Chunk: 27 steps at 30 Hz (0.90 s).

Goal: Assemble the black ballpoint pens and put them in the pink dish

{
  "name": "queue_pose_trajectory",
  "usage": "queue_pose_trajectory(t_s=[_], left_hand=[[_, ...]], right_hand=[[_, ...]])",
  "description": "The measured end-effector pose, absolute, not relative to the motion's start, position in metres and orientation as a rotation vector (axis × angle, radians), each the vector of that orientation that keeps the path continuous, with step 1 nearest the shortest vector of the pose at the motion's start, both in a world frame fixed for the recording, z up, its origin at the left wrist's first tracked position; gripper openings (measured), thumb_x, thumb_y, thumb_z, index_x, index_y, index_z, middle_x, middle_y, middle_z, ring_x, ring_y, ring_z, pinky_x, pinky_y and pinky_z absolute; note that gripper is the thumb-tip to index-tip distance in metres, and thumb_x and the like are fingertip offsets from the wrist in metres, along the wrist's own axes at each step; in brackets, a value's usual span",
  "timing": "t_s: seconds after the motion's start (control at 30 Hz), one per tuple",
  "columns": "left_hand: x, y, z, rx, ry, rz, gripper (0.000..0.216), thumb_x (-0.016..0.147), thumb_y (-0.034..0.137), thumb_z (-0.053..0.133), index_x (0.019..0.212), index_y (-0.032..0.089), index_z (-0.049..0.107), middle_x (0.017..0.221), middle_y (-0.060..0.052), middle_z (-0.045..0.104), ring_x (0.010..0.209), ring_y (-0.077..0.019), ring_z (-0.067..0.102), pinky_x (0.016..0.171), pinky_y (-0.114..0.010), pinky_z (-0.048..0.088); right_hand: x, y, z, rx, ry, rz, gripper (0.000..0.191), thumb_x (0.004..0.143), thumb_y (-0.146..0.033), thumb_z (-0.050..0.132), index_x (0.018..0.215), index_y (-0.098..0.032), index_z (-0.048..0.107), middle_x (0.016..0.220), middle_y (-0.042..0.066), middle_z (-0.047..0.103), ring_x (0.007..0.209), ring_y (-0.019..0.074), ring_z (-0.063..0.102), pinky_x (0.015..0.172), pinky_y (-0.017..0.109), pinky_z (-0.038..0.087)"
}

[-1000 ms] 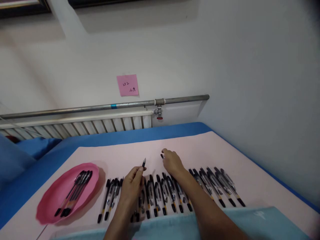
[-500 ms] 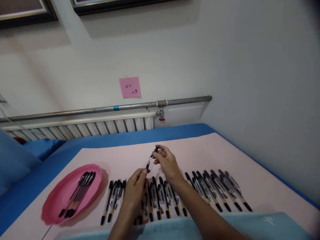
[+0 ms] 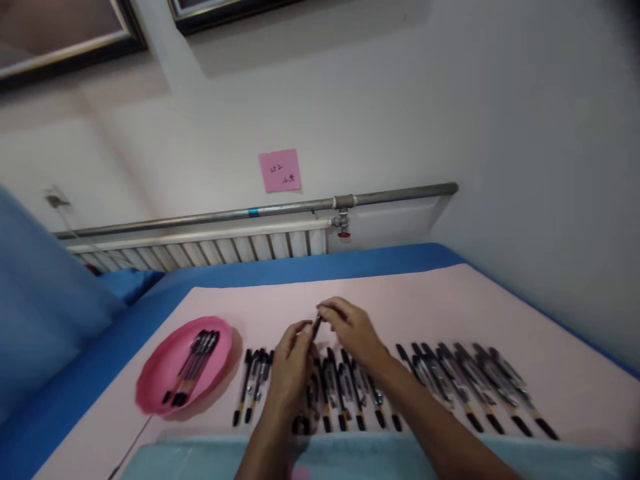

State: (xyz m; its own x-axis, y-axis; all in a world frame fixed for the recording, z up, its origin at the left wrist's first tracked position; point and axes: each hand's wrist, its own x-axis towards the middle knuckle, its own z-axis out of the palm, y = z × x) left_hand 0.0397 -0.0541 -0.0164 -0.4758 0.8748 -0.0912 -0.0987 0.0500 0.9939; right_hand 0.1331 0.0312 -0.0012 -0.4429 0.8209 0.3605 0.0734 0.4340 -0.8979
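Observation:
My left hand (image 3: 293, 363) and my right hand (image 3: 353, 333) meet above a row of black pens (image 3: 450, 380) laid side by side on a pink sheet (image 3: 450, 307). Both hands pinch the same black pen (image 3: 317, 326); the left holds its body, and the right closes on its upper end, where the cap sits. The frame is blurred by motion, so whether the cap is fully seated is unclear. A pink tray (image 3: 155, 373) at the left holds several black pens (image 3: 193, 357).
A blue cloth (image 3: 320, 263) lies under the pink sheet. A radiator (image 3: 200, 250) and a metal pipe (image 3: 390, 195) run along the white wall behind, with a pink sticky note (image 3: 279, 170) above. A light blue towel (image 3: 210, 460) covers the near edge.
The right hand picked up a cap from the sheet and brought it to the pen held in the left hand. The hands are now joined, and the camera has swung left.

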Motion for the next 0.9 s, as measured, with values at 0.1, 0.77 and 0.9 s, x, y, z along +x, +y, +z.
queue_pose_trajectory(t_s=[0.1,0.77,0.9], left_hand=[[0.036,-0.052,-0.016,0.858,1.5,1.584,0.039,0.072,0.044,0.054,0.099,0.017,0.057,0.058,0.004,0.045,0.045,-0.0056,0.036,0.041,-0.017,0.025],[-0.081,-0.118,0.006,1.014,2.54,1.398,0.032,0.081,0.027,0.041,0.107,0.017,0.058,0.093,-0.007,0.065,0.079,-0.015,0.058,0.066,-0.023,0.04],[-0.132,-0.139,0.006,0.893,2.754,1.205,0.032,0.079,0.025,0.044,0.105,0.017,0.06,0.093,-0.01,0.066,0.082,-0.02,0.059,0.065,-0.026,0.039]], right_hand=[[0.134,0.028,0.006,-0.755,-1.903,0.986,0.025,0.078,-0.029,0.046,0.094,-0.017,0.062,0.094,0.007,0.064,0.086,0.0176,0.058,0.075,0.03,0.046],[0.161,-0.041,-0.035,-0.828,-2.193,0.555,0.024,0.08,-0.026,0.039,0.092,-0.022,0.059,0.093,0.008,0.062,0.085,0.0202,0.059,0.073,0.033,0.048],[0.158,-0.049,-0.025,-0.773,-2.213,0.61,0.024,0.08,-0.025,0.038,0.091,-0.021,0.059,0.091,0.008,0.062,0.084,0.02,0.059,0.072,0.033,0.048]])
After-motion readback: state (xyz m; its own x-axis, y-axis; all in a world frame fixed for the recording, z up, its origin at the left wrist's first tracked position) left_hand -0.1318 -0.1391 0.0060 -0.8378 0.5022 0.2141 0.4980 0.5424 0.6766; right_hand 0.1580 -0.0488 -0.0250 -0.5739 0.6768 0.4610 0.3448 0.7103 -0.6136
